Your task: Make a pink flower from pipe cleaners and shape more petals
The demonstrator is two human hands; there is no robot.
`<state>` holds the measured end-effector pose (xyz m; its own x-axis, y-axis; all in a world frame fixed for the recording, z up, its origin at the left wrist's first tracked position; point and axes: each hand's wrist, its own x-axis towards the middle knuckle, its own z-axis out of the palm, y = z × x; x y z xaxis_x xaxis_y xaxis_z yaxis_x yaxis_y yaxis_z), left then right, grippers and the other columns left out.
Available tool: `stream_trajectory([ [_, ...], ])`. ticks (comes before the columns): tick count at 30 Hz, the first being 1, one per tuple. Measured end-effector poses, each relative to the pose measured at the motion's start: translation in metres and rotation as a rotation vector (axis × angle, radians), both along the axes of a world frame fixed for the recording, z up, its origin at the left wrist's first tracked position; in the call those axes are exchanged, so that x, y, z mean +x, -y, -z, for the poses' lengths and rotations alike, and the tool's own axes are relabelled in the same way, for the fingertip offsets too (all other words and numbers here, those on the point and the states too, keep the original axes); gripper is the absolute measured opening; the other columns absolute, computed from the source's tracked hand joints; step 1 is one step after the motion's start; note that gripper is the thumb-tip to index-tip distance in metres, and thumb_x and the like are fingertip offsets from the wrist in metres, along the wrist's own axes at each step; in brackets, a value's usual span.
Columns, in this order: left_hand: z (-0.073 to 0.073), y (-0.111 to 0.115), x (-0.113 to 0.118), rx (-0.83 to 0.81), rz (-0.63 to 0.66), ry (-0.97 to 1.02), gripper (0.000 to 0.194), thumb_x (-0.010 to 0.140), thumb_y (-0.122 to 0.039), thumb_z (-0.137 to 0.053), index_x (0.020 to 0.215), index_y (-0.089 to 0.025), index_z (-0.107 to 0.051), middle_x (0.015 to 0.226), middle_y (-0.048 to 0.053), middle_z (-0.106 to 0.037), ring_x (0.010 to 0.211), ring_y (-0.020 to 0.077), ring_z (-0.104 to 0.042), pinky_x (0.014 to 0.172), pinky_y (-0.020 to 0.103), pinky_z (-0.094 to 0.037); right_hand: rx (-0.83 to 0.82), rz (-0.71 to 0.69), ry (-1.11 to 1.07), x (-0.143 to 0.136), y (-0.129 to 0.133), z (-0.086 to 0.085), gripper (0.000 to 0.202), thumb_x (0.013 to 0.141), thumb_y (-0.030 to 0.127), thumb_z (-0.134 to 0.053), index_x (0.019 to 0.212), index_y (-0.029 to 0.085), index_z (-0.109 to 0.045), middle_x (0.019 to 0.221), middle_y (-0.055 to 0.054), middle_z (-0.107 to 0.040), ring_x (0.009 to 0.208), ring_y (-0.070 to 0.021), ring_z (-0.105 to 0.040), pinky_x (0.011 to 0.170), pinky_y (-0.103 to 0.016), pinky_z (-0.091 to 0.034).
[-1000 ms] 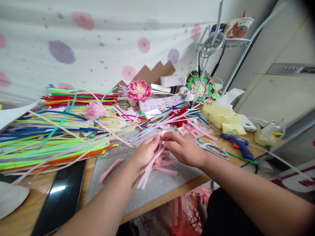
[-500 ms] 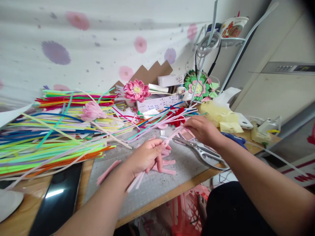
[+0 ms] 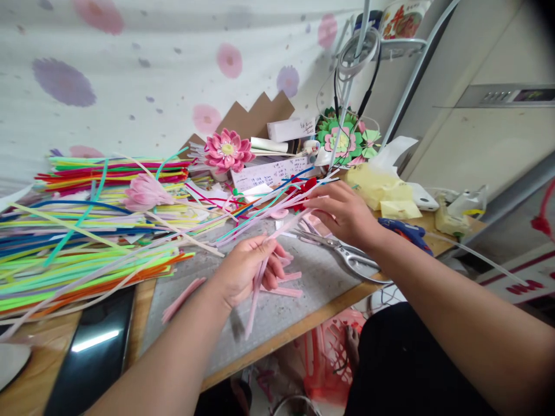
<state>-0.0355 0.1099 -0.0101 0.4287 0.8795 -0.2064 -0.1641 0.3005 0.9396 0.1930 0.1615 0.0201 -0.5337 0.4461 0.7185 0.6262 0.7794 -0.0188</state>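
Observation:
My left hand [image 3: 255, 268] is closed around pale pink pipe cleaners [image 3: 252, 312]; their lower ends hang below the palm and their other ends slant up to the right. My right hand [image 3: 340, 211] is by those upper ends, its fingers loosely stretched and apart; whether a fingertip touches them is hard to tell. Short pink pipe cleaner pieces [image 3: 284, 291] lie on the grey cutting mat [image 3: 208, 346] behind my left hand, and more pink pieces [image 3: 182, 300] lie left of it. Metal scissors [image 3: 347, 254] rest below my right hand.
Bundles of coloured pipe cleaners [image 3: 87, 277] cover the left side, with a pale pink flower [image 3: 147, 192] on them. A dark pink flower [image 3: 228, 151] stands behind. At right are a blue glue gun [image 3: 403, 231] and a yellow plastic bag [image 3: 377, 188]. A dark glossy panel [image 3: 93, 358] lies front left.
My right hand's fingers have loosened from a pinch on the pipe cleaner ends and spread. The strands below my left hand now hang closer together and steeper. The whole view has shifted slightly.

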Motion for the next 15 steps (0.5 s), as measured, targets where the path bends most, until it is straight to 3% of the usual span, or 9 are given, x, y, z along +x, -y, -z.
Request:
stream_trajectory([
  [2, -0.001, -0.003, -0.002, 0.000, -0.088, 0.052, 0.026, 0.081, -0.037, -0.052, 0.075, -0.013, -0.058, 0.048, 0.002, -0.061, 0.032, 0.0086, -0.050, 0.032, 0.016, -0.035, 0.045, 0.063, -0.112, -0.005, 0.005, 0.004, 0.019, 0.084, 0.021, -0.050, 0.100, 0.023, -0.060, 0.105, -0.009, -0.057, 0.096, -0.0235, -0.050, 0.083, -0.041, -0.040],
  [4, -0.002, -0.007, -0.004, -0.004, -0.206, 0.112, 0.025, 0.082, -0.035, -0.050, 0.076, -0.012, -0.059, 0.050, 0.003, -0.061, 0.033, 0.0088, -0.051, 0.034, 0.017, -0.037, -0.008, 0.000, -0.096, -0.014, 0.013, 0.009, 0.013, 0.083, 0.021, -0.052, 0.092, 0.021, -0.061, 0.096, -0.009, -0.058, 0.090, -0.0216, -0.051, 0.079, -0.038, -0.041],
  [8, -0.006, -0.013, -0.007, -0.052, -0.379, 0.193, 0.026, 0.084, -0.030, -0.047, 0.077, -0.010, -0.062, 0.062, 0.005, -0.065, 0.046, 0.0109, -0.058, 0.044, 0.021, -0.047, -0.293, -0.268, 0.409, -0.042, 0.031, 0.024, 0.011, 0.083, 0.024, -0.053, 0.078, 0.018, -0.061, 0.079, -0.006, -0.061, 0.077, -0.0169, -0.053, 0.069, -0.029, -0.040],
  [11, -0.008, -0.015, -0.009, -0.067, -0.454, 0.214, 0.026, 0.082, -0.027, -0.048, 0.071, -0.009, -0.063, 0.062, 0.003, -0.063, 0.048, 0.0095, -0.057, 0.045, 0.020, -0.046, -0.344, -0.204, 0.607, -0.056, 0.037, 0.036, 0.014, 0.083, 0.024, -0.051, 0.077, 0.017, -0.061, 0.078, -0.007, -0.063, 0.075, -0.0166, -0.054, 0.065, -0.027, -0.037],
  [15, -0.008, -0.017, -0.014, -0.077, -0.442, 0.240, 0.024, 0.077, -0.029, -0.056, 0.067, -0.009, -0.063, 0.053, 0.000, -0.052, 0.041, 0.0060, -0.048, 0.036, 0.016, -0.037, -0.391, -0.092, 0.628, -0.057, 0.036, 0.035, 0.010, 0.079, 0.018, -0.052, 0.075, 0.017, -0.061, 0.075, -0.006, -0.064, 0.070, -0.0157, -0.055, 0.060, -0.026, -0.035],
])
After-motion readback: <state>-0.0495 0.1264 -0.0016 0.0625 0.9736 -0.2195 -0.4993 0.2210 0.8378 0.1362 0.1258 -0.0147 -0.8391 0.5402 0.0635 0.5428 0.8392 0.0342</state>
